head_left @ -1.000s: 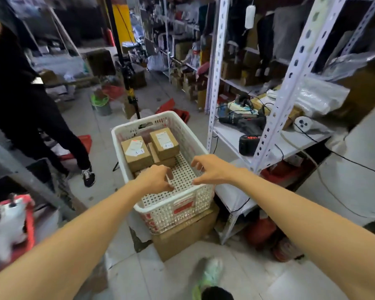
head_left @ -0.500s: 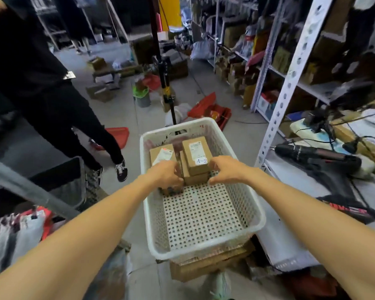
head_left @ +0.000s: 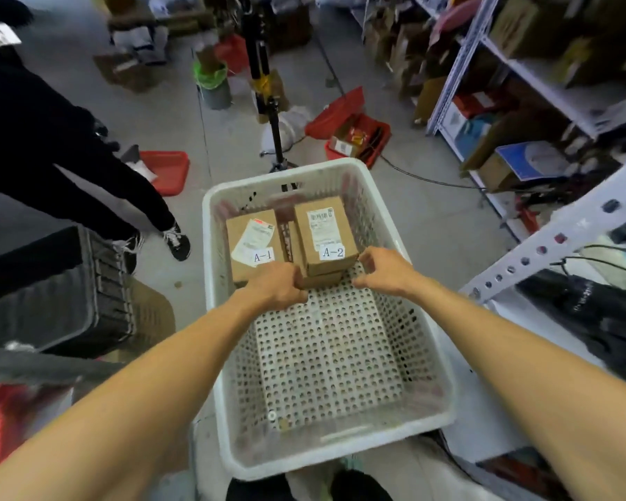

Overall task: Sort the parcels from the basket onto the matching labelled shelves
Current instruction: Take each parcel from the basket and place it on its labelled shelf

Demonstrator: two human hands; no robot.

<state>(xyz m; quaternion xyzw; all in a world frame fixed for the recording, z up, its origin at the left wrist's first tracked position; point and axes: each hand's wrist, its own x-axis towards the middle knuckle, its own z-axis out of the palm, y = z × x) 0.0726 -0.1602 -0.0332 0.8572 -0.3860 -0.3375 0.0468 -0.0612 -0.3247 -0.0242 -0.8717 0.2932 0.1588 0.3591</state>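
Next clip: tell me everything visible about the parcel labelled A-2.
The A-2 parcel is a brown cardboard box lying flat, with a white barcode label on top and a white sticker reading A-2 by its near edge. It rests on another brown box at the far end of the white perforated basket, beside the A-1 parcel. The right hand reaches its near right corner; contact is unclear.

A flat brown cardboard box (head_left: 320, 280) lies mostly hidden under the brown cardboard box marked A-2 (head_left: 326, 235). The left hand (head_left: 273, 288) covers the flat box's left end.
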